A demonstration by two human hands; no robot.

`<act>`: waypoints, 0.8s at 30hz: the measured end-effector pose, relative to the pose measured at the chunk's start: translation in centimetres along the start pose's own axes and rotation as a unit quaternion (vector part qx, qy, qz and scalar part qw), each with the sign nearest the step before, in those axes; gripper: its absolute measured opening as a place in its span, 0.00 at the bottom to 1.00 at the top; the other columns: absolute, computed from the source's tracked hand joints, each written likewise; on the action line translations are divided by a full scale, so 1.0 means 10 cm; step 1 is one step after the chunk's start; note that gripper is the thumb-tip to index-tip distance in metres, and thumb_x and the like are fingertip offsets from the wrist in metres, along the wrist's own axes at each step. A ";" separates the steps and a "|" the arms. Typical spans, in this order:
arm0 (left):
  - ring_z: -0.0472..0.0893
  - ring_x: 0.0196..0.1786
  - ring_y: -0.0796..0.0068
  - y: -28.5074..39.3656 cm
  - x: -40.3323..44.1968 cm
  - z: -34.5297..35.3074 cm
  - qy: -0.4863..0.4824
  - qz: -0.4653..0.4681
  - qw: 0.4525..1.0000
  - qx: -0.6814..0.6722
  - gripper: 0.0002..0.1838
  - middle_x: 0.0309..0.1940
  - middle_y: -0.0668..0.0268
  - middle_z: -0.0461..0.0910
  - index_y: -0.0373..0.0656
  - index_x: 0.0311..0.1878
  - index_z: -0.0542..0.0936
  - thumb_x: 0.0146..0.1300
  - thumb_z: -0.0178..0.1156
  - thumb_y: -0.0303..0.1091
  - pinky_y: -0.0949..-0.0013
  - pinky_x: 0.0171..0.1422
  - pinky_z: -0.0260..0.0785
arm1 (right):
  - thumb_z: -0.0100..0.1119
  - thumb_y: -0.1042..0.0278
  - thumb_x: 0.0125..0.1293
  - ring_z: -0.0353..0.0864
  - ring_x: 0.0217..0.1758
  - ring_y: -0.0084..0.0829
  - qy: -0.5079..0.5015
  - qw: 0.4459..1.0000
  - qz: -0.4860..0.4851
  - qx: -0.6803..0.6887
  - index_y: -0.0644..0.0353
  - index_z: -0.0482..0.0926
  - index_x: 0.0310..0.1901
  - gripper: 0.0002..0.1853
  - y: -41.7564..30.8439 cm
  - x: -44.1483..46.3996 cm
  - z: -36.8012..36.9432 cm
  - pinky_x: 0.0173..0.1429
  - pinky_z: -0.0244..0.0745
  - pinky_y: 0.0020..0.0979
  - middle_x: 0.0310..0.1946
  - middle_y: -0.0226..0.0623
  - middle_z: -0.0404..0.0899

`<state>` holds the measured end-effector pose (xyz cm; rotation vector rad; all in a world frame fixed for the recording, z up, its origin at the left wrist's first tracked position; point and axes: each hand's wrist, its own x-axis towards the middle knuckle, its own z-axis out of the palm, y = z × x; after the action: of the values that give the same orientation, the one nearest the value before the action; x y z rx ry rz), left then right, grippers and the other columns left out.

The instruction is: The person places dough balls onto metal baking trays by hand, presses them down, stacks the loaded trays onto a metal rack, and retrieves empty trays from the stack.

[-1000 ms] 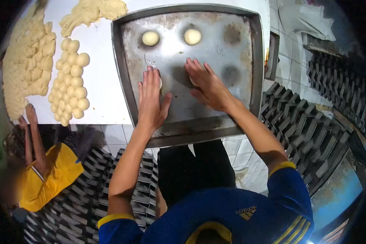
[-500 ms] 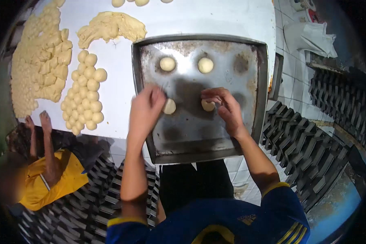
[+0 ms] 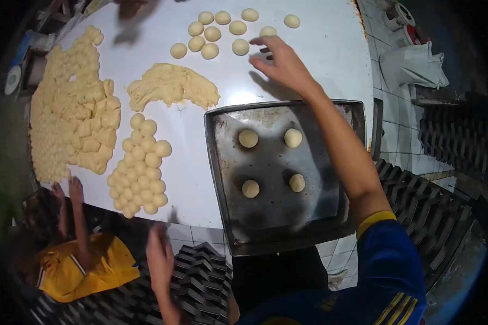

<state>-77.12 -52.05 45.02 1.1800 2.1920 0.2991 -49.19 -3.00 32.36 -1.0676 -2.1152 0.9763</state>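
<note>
Compared with half a second ago, your right hand [image 3: 282, 64] is no longer hovering over the tray [image 3: 271, 162] but is reaching past its far edge, while your left hand [image 3: 160, 257] is now hanging off the near edge of the worktop [image 3: 336, 49], left of the tray.

The loose dough balls [image 3: 212, 33] are lying scattered toward the worktop's far edge. Your right hand is spreading its fingers wide beside the two nearest, partly covering one; whether it is touching them, you cannot tell. Your left hand is blurring, so you cannot tell how its fingers are standing.

Four dough balls [image 3: 248, 138] are sitting apart in two rows on the tray, which is overhanging the worktop's near edge toward its right corner. A flat piece of dough [image 3: 173, 86] is lying near the tray's far left corner, and a tight cluster of balls [image 3: 141, 168] is resting by the near edge. A large dough mass [image 3: 89, 124] is spreading along the left edge, where a co-worker's hands [image 3: 76, 190] are resting at the near corner.
</note>
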 end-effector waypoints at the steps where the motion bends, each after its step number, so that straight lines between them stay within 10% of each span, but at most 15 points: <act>1: 0.82 0.66 0.40 0.37 0.38 -0.02 0.064 0.053 0.996 0.028 0.28 0.65 0.42 0.81 0.35 0.75 0.75 0.71 0.57 0.17 0.53 0.73 0.73 | 0.72 0.54 0.70 0.86 0.65 0.53 0.004 1.000 0.004 -0.030 0.58 0.82 0.68 0.29 0.08 0.15 0.13 0.68 0.82 0.49 0.62 0.51 0.83; 4: 0.76 0.79 0.48 1.27 1.82 0.16 0.058 0.189 0.974 -0.114 0.33 0.76 0.47 0.77 0.35 0.82 0.72 0.75 0.62 0.27 0.53 0.83 0.67 | 0.74 0.54 0.65 0.86 0.64 0.54 -0.010 0.993 0.020 -0.117 0.57 0.80 0.71 0.34 0.29 0.49 0.39 0.67 0.84 0.50 0.60 0.55 0.83; 7: 0.74 0.76 0.36 1.71 3.41 0.72 0.146 0.384 0.912 -0.004 0.36 0.77 0.45 0.73 0.41 0.82 0.71 0.71 0.66 0.27 0.47 0.84 0.67 | 0.76 0.55 0.61 0.86 0.63 0.55 -0.039 0.982 0.036 -0.178 0.56 0.80 0.72 0.37 0.28 0.63 0.48 0.67 0.85 0.50 0.58 0.57 0.84; 15: 0.81 0.61 0.39 2.01 4.70 1.11 0.193 0.436 0.843 0.249 0.19 0.59 0.53 0.84 0.41 0.56 0.85 0.61 0.65 0.21 0.43 0.69 0.76 | 0.78 0.57 0.60 0.86 0.59 0.61 -0.049 0.975 -0.018 -0.218 0.55 0.84 0.66 0.32 0.51 0.76 0.59 0.65 0.84 0.53 0.54 0.56 0.86; 18: 0.83 0.60 0.39 2.02 4.66 1.13 0.188 0.401 0.854 0.273 0.15 0.59 0.57 0.85 0.46 0.58 0.86 0.69 0.64 0.28 0.44 0.63 0.81 | 0.79 0.60 0.64 0.91 0.58 0.49 -0.078 0.969 -0.033 -0.231 0.56 0.85 0.66 0.29 0.54 0.76 0.56 0.64 0.87 0.47 0.56 0.49 0.87; 21: 0.84 0.58 0.40 2.13 4.56 1.04 0.186 0.365 0.872 0.269 0.14 0.58 0.58 0.85 0.48 0.57 0.86 0.68 0.67 0.31 0.43 0.62 0.81 | 0.75 0.65 0.72 0.89 0.41 0.31 -0.034 0.994 0.007 -0.108 0.61 0.82 0.65 0.23 0.52 0.66 0.35 0.43 0.85 0.31 0.48 0.43 0.87; 23: 0.85 0.58 0.40 2.18 4.44 1.00 0.177 0.349 0.883 0.259 0.14 0.58 0.59 0.85 0.48 0.56 0.85 0.68 0.68 0.34 0.43 0.61 0.81 | 0.75 0.65 0.72 0.90 0.43 0.31 -0.089 0.901 0.144 0.399 0.65 0.80 0.67 0.26 0.51 0.55 0.15 0.43 0.86 0.32 0.53 0.44 0.88; 24: 0.85 0.58 0.41 2.20 4.35 0.99 0.189 0.348 0.897 0.195 0.14 0.57 0.58 0.85 0.47 0.55 0.84 0.67 0.69 0.35 0.42 0.61 0.81 | 0.74 0.65 0.73 0.89 0.43 0.28 -0.067 0.910 0.139 0.386 0.68 0.79 0.68 0.27 0.30 0.35 -0.11 0.41 0.85 0.30 0.53 0.43 0.88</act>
<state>-73.81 -4.92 29.50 2.2979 2.1133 0.4170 -48.92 1.52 31.09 -0.8951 -1.4322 1.8586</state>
